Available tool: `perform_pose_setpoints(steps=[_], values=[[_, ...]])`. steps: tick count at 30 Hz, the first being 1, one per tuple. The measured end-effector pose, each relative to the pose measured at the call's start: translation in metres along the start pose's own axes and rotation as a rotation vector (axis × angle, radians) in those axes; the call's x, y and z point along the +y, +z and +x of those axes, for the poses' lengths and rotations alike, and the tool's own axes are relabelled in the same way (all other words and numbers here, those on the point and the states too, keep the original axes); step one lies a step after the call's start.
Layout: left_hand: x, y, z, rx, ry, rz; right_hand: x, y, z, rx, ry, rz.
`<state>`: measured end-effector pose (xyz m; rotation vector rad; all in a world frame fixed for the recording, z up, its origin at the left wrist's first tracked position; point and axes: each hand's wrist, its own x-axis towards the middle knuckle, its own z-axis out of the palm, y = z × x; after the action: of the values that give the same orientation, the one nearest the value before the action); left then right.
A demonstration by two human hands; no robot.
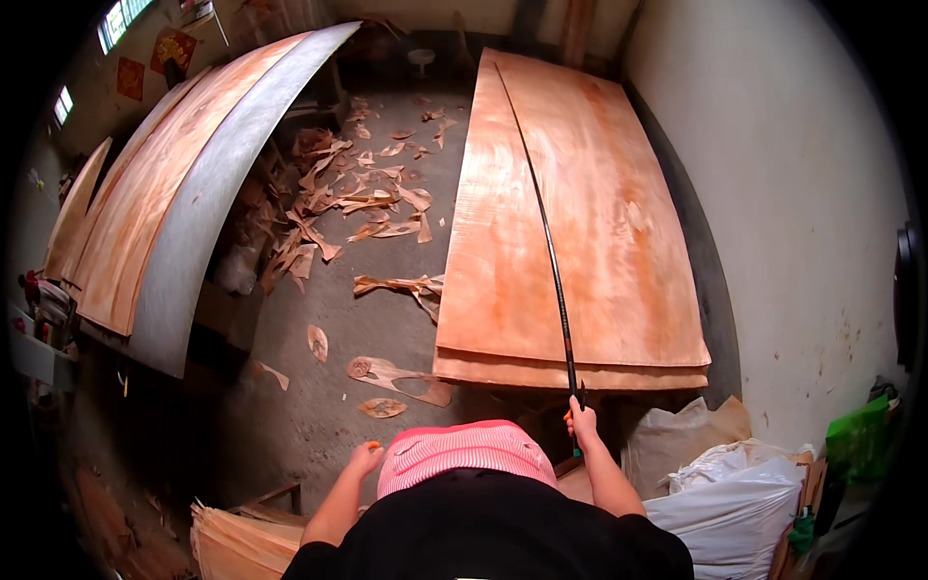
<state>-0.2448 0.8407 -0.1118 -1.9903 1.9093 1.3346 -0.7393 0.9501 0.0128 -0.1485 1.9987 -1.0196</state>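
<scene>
Reddish-tan wood sheets, broad, thin and rectangular, lie in a low stack at the right of the floor, near the pale wall. Right hand: fingers closed around the near end of a long, thin black pole, which extends over the top sheet toward its far edge; whether it touches along its length, cannot tell. Left hand: partly curled beside the pink-and-white striped apron, a small orange item at its fingertips; cannot tell if gripped or worn. Progress, judged from layout: handling of the stack seems under way, its upper sheets spread flat, near edges slightly offset. Torn brown wood scraps lie uncollected on the floor. More reddish-tan sheets lie at left beside a grey sheet; number remaining not countable. Labels: two red paper hangings with gold patterning, one larger, one smaller, on the far-left wall; no writing legible. No readable brand on the white plastic wrapping at lower right.
</scene>
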Motion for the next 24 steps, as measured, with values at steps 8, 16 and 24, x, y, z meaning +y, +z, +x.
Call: perform_pose_setpoints(steps=[8, 16, 24], values=[[-0.088, -0.078, -0.011, 0.119, -0.286, -0.125, -0.047, 0.131, -0.001, -0.011, -0.246, -0.002], [-0.098, -0.087, 0.02, 0.093, -0.369, -0.315, -0.164, 0.265, 0.028, -0.246, -0.417, -0.066], [-0.094, -0.214, 0.067, 0.236, -0.437, -0.428, -0.276, 0.5, 0.042, -0.587, -0.274, -0.103]])
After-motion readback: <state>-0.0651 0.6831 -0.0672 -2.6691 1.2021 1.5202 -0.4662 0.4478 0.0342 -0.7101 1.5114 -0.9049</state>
